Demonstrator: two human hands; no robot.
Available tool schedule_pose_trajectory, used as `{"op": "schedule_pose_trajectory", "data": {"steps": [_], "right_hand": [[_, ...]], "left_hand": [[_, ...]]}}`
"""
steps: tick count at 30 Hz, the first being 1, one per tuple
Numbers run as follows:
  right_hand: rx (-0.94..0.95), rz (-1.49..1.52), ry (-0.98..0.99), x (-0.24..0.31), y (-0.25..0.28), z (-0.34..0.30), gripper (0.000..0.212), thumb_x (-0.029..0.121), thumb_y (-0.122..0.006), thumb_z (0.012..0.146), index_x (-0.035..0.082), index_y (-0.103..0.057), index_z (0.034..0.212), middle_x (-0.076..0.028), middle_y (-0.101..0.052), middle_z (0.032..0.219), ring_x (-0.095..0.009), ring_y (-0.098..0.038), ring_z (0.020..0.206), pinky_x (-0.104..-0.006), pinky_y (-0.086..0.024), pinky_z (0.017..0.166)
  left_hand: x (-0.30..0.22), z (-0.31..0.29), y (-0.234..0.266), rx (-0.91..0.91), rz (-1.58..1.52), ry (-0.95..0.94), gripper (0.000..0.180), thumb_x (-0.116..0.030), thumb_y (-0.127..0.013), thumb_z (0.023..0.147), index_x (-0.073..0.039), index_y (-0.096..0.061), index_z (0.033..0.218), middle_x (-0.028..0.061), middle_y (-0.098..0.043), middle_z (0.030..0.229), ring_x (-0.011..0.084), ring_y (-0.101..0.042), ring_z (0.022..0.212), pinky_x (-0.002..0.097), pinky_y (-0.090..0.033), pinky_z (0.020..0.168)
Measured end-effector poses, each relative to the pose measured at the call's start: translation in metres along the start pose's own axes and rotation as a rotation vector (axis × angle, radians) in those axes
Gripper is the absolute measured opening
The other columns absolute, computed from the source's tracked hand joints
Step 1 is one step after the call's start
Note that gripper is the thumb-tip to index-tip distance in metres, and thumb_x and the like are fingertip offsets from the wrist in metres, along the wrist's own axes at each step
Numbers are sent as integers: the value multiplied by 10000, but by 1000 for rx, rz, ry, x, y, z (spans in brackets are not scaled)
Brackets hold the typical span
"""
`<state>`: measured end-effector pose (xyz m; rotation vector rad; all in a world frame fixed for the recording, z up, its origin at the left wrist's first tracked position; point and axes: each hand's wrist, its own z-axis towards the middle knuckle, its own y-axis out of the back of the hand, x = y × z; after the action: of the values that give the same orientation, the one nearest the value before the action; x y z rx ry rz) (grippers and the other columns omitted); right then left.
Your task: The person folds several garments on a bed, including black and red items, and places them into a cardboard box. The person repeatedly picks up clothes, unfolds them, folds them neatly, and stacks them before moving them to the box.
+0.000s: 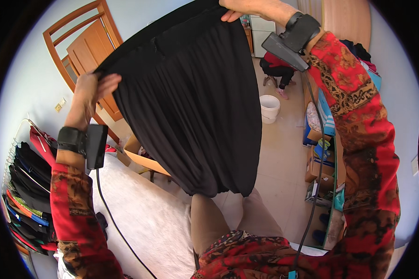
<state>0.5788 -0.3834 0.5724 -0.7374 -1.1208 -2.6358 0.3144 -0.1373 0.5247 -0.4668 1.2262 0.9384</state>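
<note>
A black gathered skirt (pixel 186 102) with a wide waistband hangs spread out in front of me, its hem reaching down near my knees. My left hand (pixel 97 87) is closed on the left end of the waistband, fingers lying over the cloth. Higher up, my right hand (pixel 242 8) pinches the right end of the waistband near the top edge of the view. The band slants upward from left to right, and soft folds run down the cloth. Part of the waistband's top is cut off by the view's edge.
A white-covered bed (pixel 135 204) lies at lower left, beside a rack of hanging clothes (pixel 30 181). Beyond it stands an open cardboard box (pixel 146 159). A white bucket (pixel 269 109) is on the floor, near a seated person (pixel 279 69). Boxes (pixel 319 169) line the right side.
</note>
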Motion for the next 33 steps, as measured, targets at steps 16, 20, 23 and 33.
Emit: {"op": "schedule_pose_trajectory", "data": {"steps": [16,20,23,33], "right_hand": [[-181,-184,-332,-17,71,-21,272,58,-468,822,-178,-589,879,-248,-663,693,-309,-688,582,-354,-579,480],[-256,-95,-116,-31,84,-38,328,55,-461,816,-175,-547,1033,-258,-662,706,-289,-689,582,-348,-577,479],[-119,120,9,-37,85,-44,384,63,-460,820,-160,-507,1129,-263,-667,742,-282,-692,589,-346,-570,465],[-57,191,-138,-39,64,-56,347,-77,-385,867,-63,-576,1155,-201,-656,941,-230,-714,700,-278,-617,602]], "left_hand": [[-47,3,-40,225,356,-411,202,-87,-548,934,-44,-644,1106,-7,-625,898,46,-559,774,188,-461,686],[-43,-2,-41,179,691,-536,226,-14,-527,905,-40,-638,1101,-23,-616,864,25,-537,743,183,-435,642],[-44,-4,-47,145,624,-480,248,0,-466,921,-38,-630,1102,-24,-609,831,25,-547,656,171,-419,543],[-40,-30,-69,417,165,-305,262,18,-407,927,20,-610,1094,77,-618,1024,139,-623,960,256,-522,887]]}}
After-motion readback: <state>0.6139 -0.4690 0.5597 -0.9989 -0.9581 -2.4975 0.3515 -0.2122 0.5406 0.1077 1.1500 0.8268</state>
